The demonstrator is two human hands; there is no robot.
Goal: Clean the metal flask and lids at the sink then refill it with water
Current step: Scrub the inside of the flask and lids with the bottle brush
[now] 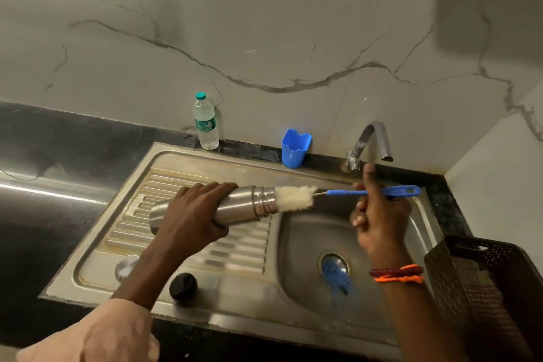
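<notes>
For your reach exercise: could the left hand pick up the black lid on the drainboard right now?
Probably not yet: the left hand is wrapped around the metal flask. The black lid lies uncovered near that forearm, so nothing else blocks it.

The sink (141,288) basin lay open below both hands; a black lid (183,286) and metal lid (127,267) sat at the drainboard's front edge, a dark basket (482,279) blocked the right edge
</notes>
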